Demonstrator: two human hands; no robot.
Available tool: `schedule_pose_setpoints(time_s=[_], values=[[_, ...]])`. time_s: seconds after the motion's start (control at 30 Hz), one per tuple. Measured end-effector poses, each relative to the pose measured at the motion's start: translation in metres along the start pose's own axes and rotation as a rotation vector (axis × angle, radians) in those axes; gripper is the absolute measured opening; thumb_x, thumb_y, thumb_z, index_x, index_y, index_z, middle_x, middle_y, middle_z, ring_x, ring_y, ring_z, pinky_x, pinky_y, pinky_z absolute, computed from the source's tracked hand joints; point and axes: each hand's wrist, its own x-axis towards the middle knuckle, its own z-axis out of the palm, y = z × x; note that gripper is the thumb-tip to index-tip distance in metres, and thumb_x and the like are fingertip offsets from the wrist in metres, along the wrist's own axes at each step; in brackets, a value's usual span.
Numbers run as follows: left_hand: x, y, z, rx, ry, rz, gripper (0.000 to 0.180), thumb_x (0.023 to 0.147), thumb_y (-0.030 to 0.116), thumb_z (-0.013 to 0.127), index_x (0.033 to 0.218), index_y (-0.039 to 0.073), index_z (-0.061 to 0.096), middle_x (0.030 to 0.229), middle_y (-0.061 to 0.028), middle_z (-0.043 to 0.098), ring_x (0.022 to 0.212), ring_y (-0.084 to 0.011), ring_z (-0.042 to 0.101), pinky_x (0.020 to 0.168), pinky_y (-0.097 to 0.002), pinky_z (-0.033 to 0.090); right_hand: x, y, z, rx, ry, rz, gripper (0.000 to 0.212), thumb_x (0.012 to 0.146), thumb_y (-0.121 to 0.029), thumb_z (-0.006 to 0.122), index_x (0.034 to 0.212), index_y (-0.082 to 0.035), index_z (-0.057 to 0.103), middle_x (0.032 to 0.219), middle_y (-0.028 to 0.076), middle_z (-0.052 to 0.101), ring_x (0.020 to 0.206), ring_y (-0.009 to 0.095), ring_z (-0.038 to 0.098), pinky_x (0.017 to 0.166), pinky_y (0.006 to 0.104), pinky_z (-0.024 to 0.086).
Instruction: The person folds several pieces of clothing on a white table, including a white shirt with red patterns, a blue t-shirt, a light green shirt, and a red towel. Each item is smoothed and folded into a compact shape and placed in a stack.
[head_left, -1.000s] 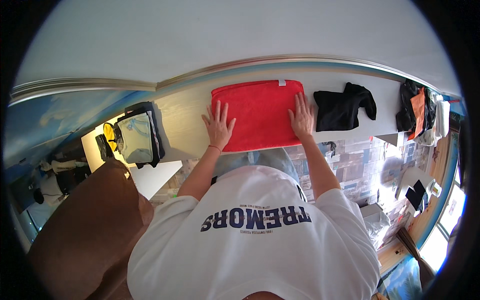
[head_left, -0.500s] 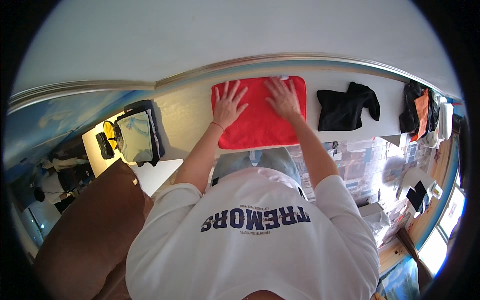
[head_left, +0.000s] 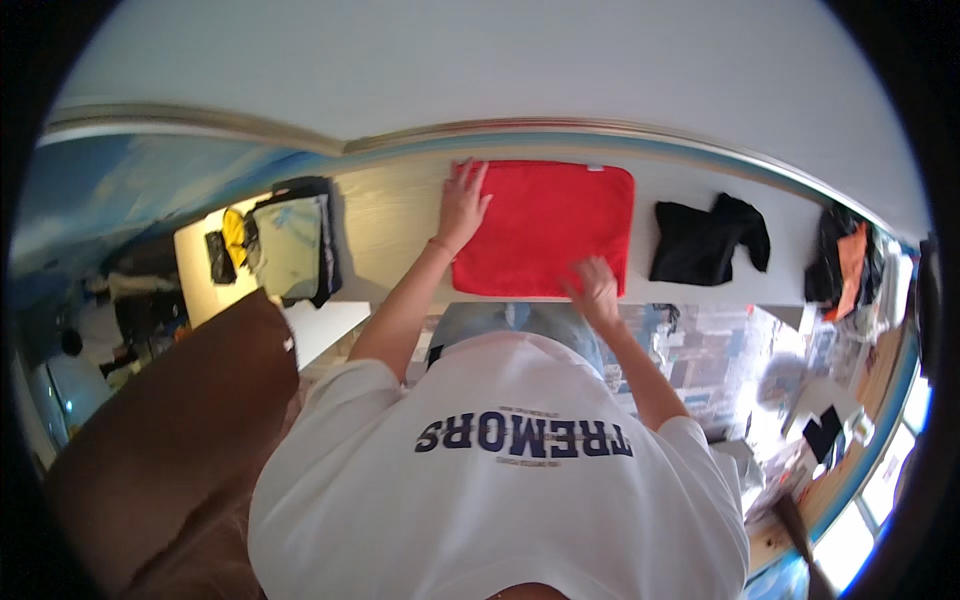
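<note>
A flat red cloth (head_left: pixel 545 225), rectangular with rounded corners and a small white tag on its far edge, lies on the pale table. My left hand (head_left: pixel 463 213) is open, resting on its left side with the fingers reaching the far left corner. Over the near right part of the cloth is my right hand (head_left: pixel 597 292), blurred, its fingers loosely bent and the thumb apart; nothing shows in it.
A black garment (head_left: pixel 708 240) lies to the right on the table (head_left: pixel 390 220). Folded clothes (head_left: pixel 290 245) are stacked at the left, beside yellow and black items. Dark, orange and white pieces (head_left: pixel 850 260) sit at the far right. A brown covered piece (head_left: pixel 180 440) stands near left.
My right hand has drawn back from the far right part of the red cloth toward its near edge. My left hand has shifted to the cloth's left edge.
</note>
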Motion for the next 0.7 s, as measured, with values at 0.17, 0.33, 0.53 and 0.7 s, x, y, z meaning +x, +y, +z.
schedule_pose_setpoints(time_s=[0.17,0.33,0.53,0.7], values=[[-0.004,-0.022,-0.014,0.160,-0.011,0.025,0.053,0.084,0.021,0.084,0.132,0.011,0.063,0.127,-0.0217,0.062,0.133,-0.0437,0.053,0.099,-0.0470,0.049,-0.019,-0.062,0.051,-0.069,-0.274,-0.215,0.069,0.073,-0.023,0.089,0.135,-0.015,0.061,0.142,0.010,0.054,0.125,0.032,0.055,0.100,0.0486,0.049],[-0.038,-0.051,-0.039,0.245,-0.169,-0.324,0.043,0.077,0.028,0.086,0.112,0.007,0.071,0.112,-0.0259,0.068,0.121,-0.0494,0.060,0.094,-0.0534,0.054,0.002,-0.050,0.064,-0.101,-0.311,-0.300,0.075,0.071,-0.032,0.090,0.139,-0.016,0.061,0.150,0.009,0.051,0.133,0.032,0.050,0.109,0.0512,0.044],[-0.139,-0.047,-0.072,-0.298,-0.222,-0.597,0.040,0.083,0.030,0.083,0.111,0.003,0.072,0.103,-0.0193,0.075,0.097,-0.0374,0.073,0.083,-0.0439,0.059,-0.004,-0.026,0.056,-0.175,-0.336,-0.401,0.088,0.070,-0.045,0.087,0.148,-0.019,0.056,0.162,0.007,0.043,0.153,0.028,0.035,0.126,0.0562,0.026],[-0.201,-0.040,-0.070,-1.090,-0.376,-1.067,0.054,0.091,0.034,0.081,0.134,0.005,0.066,0.117,-0.0074,0.075,0.099,-0.0226,0.074,0.082,-0.0390,0.061,-0.034,-0.034,0.074,-0.407,-0.426,-0.579,0.068,0.089,-0.031,0.069,0.154,-0.024,0.048,0.166,0.002,0.037,0.155,0.026,0.029,0.129,0.0548,0.022]])
